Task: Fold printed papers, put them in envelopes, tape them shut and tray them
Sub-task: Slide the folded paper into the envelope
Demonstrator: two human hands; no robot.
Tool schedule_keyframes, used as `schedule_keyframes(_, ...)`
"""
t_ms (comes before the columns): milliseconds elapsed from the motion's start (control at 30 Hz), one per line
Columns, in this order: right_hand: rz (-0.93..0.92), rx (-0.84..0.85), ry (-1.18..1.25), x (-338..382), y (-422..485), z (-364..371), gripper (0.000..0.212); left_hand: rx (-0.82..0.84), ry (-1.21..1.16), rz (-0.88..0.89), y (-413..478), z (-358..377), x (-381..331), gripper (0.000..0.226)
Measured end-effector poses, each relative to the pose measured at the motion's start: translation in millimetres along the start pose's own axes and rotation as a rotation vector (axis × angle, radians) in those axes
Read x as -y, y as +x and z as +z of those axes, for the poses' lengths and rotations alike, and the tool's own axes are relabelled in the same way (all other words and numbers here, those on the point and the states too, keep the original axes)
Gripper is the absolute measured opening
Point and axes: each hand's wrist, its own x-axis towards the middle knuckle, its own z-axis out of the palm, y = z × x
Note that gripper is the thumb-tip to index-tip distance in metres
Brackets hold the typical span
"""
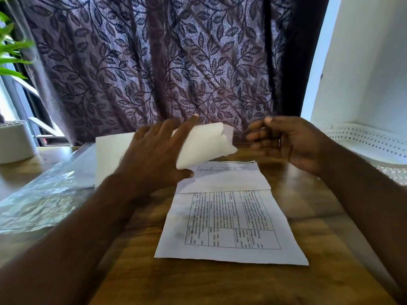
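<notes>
A printed paper (pixel 231 225) with a table of text lies flat on the wooden table (pixel 220 287), its far part folded over toward me. Above its far end my left hand (pixel 154 155) holds a white envelope (pixel 204 144) tilted off the table, thumb under it and fingers on top. My right hand (pixel 293 142) hovers just right of the envelope with fingers curled and apart, holding nothing. More white envelopes (pixel 110 155) lie behind my left hand.
Crinkled clear plastic wrap (pixel 44 194) covers the left side of the table. A white perforated tray (pixel 370 144) stands at the far right. A white pot (pixel 15 139) with a green plant sits far left. A leaf-patterned curtain (pixel 165 62) hangs behind the table.
</notes>
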Motion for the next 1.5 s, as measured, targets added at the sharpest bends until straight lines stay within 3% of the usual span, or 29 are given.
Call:
schedule_keyframes(133,-0.017,0.020,-0.778,-23.3,5.0,-8.9,0.011,0.054,-0.056,-0.089,-3.1,15.9,2.3,0.127)
schedule_keyframes(233,0.023,0.099,-1.072,-40.3,9.3,-6.5,0.036,0.136,-0.071,-0.106,-4.7,25.2,2.6,0.132)
schedule_keyframes(367,0.150,0.253,-1.251,-47.5,12.7,-2.8,0.070,0.152,-0.110,-0.106,-3.8,25.9,0.7,0.128)
schedule_keyframes(500,0.178,0.201,-1.158,-48.7,14.4,-0.2,0.060,0.144,-0.158,-0.115,-5.0,26.8,0.8,0.128)
schedule_keyframes(700,0.137,0.082,-0.926,-45.0,9.3,-7.9,0.015,0.088,-0.237,-0.173,-4.8,28.6,5.7,0.132)
schedule_keyframes(800,0.106,-0.117,-0.650,-37.1,6.8,-20.1,0.010,0.082,-0.255,-0.210,-4.9,29.4,7.0,0.134)
schedule_keyframes(933,-0.109,-0.512,-0.448,-20.5,1.8,-42.0,0.011,0.061,-0.227,-0.213,-5.9,33.7,10.4,0.136)
schedule_keyframes(1033,-0.250,-0.687,-0.171,-9.9,-5.0,-47.2,0.011,0.025,-0.224,-0.212,-5.4,33.4,10.8,0.136)
schedule_keyframes(1233,-0.374,-0.689,-0.100,-0.1,-10.1,-41.0,0.009,0.010,-0.210,-0.224,-6.9,36.4,11.5,0.134)
schedule_keyframes(1367,-0.335,-0.616,-0.259,-1.5,-11.8,-28.0,0.006,0.025,-0.197,-0.211,-5.9,34.7,10.2,0.134)
schedule_keyframes(1500,-0.200,-0.447,-0.117,-0.2,-13.9,-8.9,0.021,0.036,-0.156,-0.155,-5.6,30.2,3.5,0.133)
